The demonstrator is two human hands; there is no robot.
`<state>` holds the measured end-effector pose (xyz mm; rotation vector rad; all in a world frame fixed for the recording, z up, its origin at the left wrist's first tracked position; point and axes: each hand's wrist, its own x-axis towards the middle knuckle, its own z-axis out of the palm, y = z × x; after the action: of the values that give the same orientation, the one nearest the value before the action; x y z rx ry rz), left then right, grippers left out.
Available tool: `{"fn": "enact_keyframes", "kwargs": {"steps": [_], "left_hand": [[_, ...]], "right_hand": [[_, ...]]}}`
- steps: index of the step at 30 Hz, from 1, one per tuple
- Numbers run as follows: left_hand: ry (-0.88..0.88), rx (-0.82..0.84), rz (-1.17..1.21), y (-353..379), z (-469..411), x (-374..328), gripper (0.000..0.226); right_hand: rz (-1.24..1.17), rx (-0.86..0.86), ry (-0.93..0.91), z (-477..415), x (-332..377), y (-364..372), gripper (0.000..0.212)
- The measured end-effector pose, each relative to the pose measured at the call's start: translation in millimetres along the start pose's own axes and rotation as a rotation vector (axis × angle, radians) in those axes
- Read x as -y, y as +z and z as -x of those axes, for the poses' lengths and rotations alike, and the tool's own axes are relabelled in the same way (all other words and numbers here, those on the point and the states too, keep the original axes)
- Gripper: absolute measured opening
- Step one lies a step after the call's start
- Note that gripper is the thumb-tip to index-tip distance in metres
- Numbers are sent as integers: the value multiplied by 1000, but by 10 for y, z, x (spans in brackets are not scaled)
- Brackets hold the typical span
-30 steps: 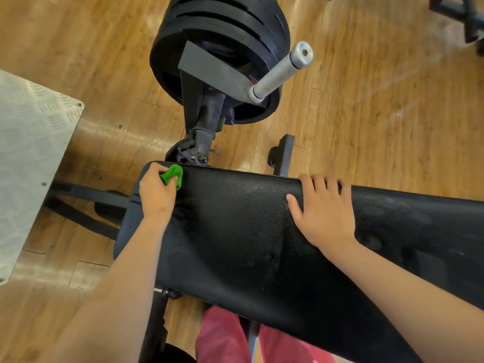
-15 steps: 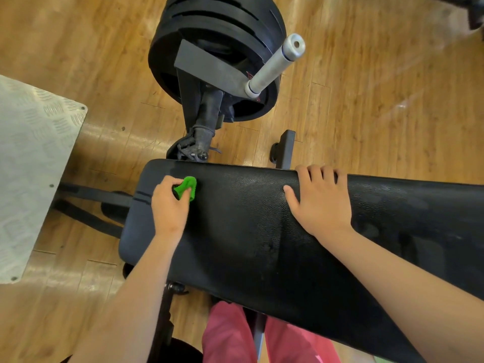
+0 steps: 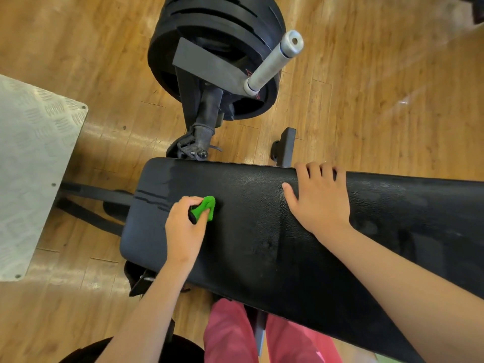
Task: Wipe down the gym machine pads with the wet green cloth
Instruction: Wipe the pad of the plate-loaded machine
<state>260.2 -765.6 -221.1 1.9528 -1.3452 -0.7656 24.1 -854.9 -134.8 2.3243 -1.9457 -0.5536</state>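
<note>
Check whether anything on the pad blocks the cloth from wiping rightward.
Yes: the right hand lies flat on the pad, right of the cloth gripped by the left hand. Bare pad lies between them, then the hand blocks the sweep. Nothing else visible on the pad.

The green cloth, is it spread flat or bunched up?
Bunched up: the green cloth is a small crumpled wad gripped in the left hand, against the black bench pad, not laid out flat.

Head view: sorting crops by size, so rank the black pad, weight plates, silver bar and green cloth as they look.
black pad
weight plates
silver bar
green cloth, partly hidden in the left hand
</note>
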Motion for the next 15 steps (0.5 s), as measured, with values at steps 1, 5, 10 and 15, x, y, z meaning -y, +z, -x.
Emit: {"fn": "enact_keyframes", "kwargs": {"steps": [1,5,10,15], "left_hand": [[11,1,-24,-25,10,62,24],[-57,-68,-160,-210,-113,437,24],[-223,-119,-179,-358,-253,658,19],[-163,-110,-23,-227,65,336,20]], "right_hand": [[-2,-7,1,2,-2,0,54],[-12,-25,-3,5,-9,7,54],[-6,-38,-12,0,-14,34,55],[-13,-16,-20,-6,-24,21,56]]}}
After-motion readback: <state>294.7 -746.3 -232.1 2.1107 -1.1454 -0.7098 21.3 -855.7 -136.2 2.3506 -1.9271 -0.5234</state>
